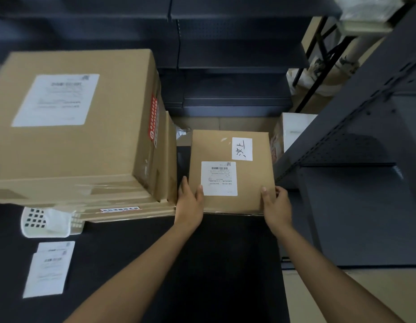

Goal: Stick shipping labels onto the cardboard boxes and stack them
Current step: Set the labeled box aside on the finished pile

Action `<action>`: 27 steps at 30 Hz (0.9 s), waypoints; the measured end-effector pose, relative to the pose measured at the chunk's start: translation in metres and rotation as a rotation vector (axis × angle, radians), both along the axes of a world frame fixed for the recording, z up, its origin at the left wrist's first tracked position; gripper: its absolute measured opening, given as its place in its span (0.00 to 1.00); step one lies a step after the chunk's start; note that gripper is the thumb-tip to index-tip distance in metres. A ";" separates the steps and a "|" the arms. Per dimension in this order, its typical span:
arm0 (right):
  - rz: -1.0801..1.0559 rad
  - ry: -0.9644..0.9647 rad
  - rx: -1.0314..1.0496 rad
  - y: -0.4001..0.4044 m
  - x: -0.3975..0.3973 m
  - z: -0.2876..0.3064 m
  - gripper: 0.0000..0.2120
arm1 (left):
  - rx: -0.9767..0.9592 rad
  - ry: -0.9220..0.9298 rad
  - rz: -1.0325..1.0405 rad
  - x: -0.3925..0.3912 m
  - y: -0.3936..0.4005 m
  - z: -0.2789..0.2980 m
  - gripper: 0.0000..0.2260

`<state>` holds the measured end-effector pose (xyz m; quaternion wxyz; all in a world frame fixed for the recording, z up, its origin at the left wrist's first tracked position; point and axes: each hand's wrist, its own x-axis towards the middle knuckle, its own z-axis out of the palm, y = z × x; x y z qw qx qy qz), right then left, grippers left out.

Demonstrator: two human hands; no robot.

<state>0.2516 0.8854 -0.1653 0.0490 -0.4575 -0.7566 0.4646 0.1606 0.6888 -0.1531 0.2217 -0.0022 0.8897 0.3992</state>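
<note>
— Dark shelving (237, 54) fills the back of the room, and a black table (123, 264) runs under everything. What sits at the far left?

— Loose shipping labels (48, 269), a small overlapping pile of white sheets lying flat on the table near its left edge. Just beyond them is a white perforated basket (48, 221), partly tucked under the stack of boxes.

— And the stack?

— A large cardboard box (71, 122) on top, with a white label (56, 100) stuck to its upper face and a red sticker (153, 120) on its right side. Flatter cardboard boxes (132, 209) lie beneath it, with clear tape showing along their front edges.

— Where is the box being handled?

— Right of the stack, close beside it: a smaller cardboard box (225, 150), held at its near corners. A printed shipping label (219, 178) with a barcode is stuck on its top, and a white note (242, 149) with handwriting sits near its far right corner.

— The hands?

— The left hand (190, 201) grips the near left corner, thumb on the top face beside the label, fingers (184, 185) along the left side. The right hand (276, 203) grips the near right corner, thumb on top, fingers curled round the edge.

— Further right?

— A grey metal rack (356, 141) stands alongside, with another box (293, 131) between it and the held one.
</note>
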 end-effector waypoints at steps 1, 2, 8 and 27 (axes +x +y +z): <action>0.016 -0.023 0.046 0.000 0.000 0.004 0.27 | -0.020 0.029 -0.024 0.001 0.001 0.004 0.29; 0.032 -0.051 0.099 0.000 0.002 0.008 0.28 | -0.048 0.068 -0.057 0.001 0.002 0.008 0.29; 0.314 -0.070 0.593 -0.014 0.013 0.041 0.21 | -0.309 0.427 -0.403 0.017 0.000 0.029 0.28; 0.995 -0.159 0.741 -0.228 0.033 0.103 0.18 | -0.534 0.533 -0.584 0.075 -0.181 0.083 0.10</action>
